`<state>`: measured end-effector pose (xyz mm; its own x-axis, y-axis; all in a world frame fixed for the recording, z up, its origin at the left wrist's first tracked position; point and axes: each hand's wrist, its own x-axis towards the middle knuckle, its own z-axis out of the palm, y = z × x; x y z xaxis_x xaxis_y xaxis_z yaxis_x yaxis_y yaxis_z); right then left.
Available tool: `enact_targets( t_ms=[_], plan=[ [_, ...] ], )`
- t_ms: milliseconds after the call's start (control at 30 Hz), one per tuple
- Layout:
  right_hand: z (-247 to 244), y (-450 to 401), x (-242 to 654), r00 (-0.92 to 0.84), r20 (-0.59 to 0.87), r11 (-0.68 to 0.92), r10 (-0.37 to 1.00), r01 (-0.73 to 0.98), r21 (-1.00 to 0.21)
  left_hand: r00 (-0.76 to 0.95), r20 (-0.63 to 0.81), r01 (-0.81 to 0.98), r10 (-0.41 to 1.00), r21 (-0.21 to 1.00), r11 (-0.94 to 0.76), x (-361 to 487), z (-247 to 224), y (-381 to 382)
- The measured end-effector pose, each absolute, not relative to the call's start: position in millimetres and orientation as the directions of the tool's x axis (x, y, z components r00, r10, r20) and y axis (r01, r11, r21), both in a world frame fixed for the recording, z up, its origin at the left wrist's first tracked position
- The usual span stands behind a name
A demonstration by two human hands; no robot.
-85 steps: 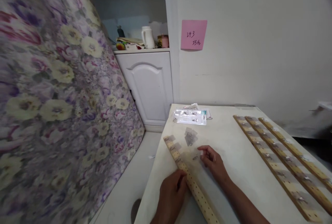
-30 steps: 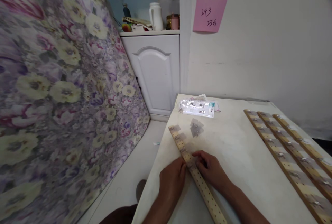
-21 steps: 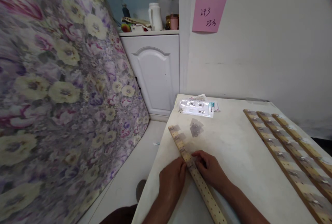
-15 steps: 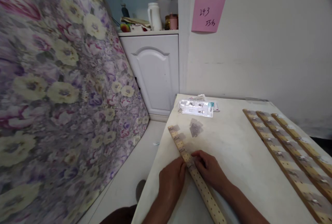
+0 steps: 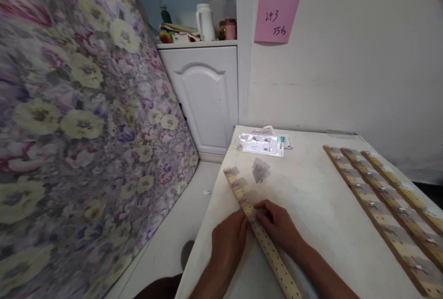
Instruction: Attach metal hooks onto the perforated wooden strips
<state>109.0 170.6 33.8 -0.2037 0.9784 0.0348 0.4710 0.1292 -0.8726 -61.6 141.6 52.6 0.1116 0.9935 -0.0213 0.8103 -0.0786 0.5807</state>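
A long, narrow wooden strip point(image 5: 272, 250) dotted with small holes lies slantwise on the table. Clear square hooks with metal parts sit along its far end, among them one clear hook point(image 5: 232, 170) near the tip. My left hand point(image 5: 229, 236) is closed against the strip's left edge, fingertips pressed on it. From the right, my right hand point(image 5: 278, 225) is pinched at the strip's other edge, on a clear hook point(image 5: 254, 219) at the strip's middle; its fingertips are partly hidden. A small pile of loose clear hooks point(image 5: 260, 170) lies just beyond the hands.
Blister packs point(image 5: 261, 144) with hooks lie at the table's point(image 5: 304, 174) back edge. Several wooden strips point(image 5: 377, 218) fitted with clear hooks lie along the right side. A floral curtain point(image 5: 86, 142) hangs to the left, and a white cabinet point(image 5: 206, 100) stands behind.
Almost nothing differs. My right fingers have shifted very slightly at the strip's edge, and the view has moved a touch; the left hand keeps its place.
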Motion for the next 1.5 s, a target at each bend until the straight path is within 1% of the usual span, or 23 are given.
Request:
enact_targets(
  t_ms=[100,300,433,533,733,1067,1267,1433,1500],
  plan=[
    [34.1,171.1,108.9,-0.196,0.02,0.112,0.98,0.468,-0.877,0.123,-0.026,0.815,0.992,0.574,-0.086,-61.2,53.7,141.8],
    [28.4,174.1,107.1,-0.178,-0.034,0.044,0.983,0.42,-0.906,0.153,-0.072,0.848,0.986,0.522,-0.094,-60.6,56.3,144.2],
    [24.8,178.1,105.8,-0.161,-0.064,0.009,0.985,0.418,-0.908,0.179,-0.087,0.841,0.98,0.53,-0.106,-61.5,56.9,146.6],
    [26.1,179.2,105.1,-0.168,-0.058,0.02,0.984,0.426,-0.904,0.181,-0.091,0.838,0.979,0.536,-0.105,-62.3,58.0,147.3],
    [29.9,176.7,105.9,-0.176,0.005,0.084,0.984,0.445,-0.892,0.171,-0.06,0.818,0.983,0.565,-0.108,-63.4,58.8,144.0],
    [29.9,174.5,107.9,-0.172,0.019,0.086,0.985,0.386,-0.918,0.172,-0.044,0.82,0.984,0.56,-0.118,-66.4,54.9,139.6],
    [27.2,173.5,110.2,-0.095,0.07,0.1,0.993,0.373,-0.922,0.179,-0.034,0.811,0.983,0.571,-0.127,-70.1,58.0,137.7],
    [20.9,198.6,124.5,0.097,0.145,0.095,0.985,0.401,-0.911,0.159,-0.071,0.821,0.985,0.564,-0.092,-70.7,61.6,137.0],
    [21.0,214.5,125.3,0.132,0.164,0.096,0.978,0.414,-0.905,0.155,-0.079,0.829,0.985,0.553,-0.086,-70.2,62.8,136.6]
  ],
)
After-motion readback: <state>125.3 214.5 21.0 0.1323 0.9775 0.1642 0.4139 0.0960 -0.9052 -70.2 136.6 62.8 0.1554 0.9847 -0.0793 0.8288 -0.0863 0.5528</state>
